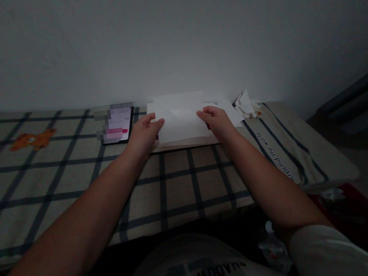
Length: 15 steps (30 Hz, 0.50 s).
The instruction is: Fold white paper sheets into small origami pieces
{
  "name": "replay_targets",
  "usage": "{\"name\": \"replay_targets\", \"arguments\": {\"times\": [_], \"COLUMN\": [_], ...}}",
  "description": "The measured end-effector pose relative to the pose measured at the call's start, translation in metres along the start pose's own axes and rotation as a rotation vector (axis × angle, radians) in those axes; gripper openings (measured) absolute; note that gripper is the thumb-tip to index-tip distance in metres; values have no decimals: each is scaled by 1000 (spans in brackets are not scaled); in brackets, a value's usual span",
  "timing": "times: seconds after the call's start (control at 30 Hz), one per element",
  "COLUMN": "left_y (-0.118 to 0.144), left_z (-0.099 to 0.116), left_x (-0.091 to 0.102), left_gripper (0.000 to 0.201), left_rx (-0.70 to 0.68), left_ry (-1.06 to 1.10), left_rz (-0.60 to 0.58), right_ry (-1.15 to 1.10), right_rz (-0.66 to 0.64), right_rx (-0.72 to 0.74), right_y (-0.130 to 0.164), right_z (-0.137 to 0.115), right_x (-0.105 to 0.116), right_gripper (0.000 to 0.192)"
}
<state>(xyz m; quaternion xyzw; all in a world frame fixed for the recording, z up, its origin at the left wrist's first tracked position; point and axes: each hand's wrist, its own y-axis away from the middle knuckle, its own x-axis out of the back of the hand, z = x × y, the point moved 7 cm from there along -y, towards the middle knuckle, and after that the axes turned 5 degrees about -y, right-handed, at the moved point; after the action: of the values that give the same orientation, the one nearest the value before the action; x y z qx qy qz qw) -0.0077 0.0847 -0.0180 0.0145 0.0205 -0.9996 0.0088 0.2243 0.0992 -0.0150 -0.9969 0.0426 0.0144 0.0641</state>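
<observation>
As the paper (181,119) runs lengthwise left-to-right, left grip (145,133) and right grip (217,120) pinch opposite ends, neither nearer.

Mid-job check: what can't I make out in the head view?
Head view: most of what lies beneath the white paper, covered by it.
Head view: some fingertips of the left hand and right hand, hidden behind the white paper.
Head view: the left side of the phone, masked by pixelation.
Head view: the red object at lower right, its form lost in shadow.
</observation>
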Motion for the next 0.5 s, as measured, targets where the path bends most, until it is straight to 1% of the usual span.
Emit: {"name": "replay_targets", "arguments": {"times": [0.07,0.13,0.23,0.33,0.43,0.5], "left_y": [-1,-3,-3,-1,2,4], "left_z": [0,2,5,8,10,10], "left_x": [0,3,5,3,0,-4], "left_gripper": [29,25,19,17,16,17], "left_rx": [12,-8,-22,5,39,79], "left_ry": [94,159,236,236,224,223], "left_rz": [-7,37,65,32,-45,-105], "right_ry": [-55,-109,-152,-155,-164,-176], "right_rz": [-40,-64,-56,-33,21,29], "right_rx": [-38,-71,-53,-20,-59,-79], "right_y": [1,1,0,-2,-3,-1], "right_z": [2,3,2,1,2,2], "right_x": [-3,-4,-3,-1,3,3], "right_gripper": [28,22,20,14,12,12]}}
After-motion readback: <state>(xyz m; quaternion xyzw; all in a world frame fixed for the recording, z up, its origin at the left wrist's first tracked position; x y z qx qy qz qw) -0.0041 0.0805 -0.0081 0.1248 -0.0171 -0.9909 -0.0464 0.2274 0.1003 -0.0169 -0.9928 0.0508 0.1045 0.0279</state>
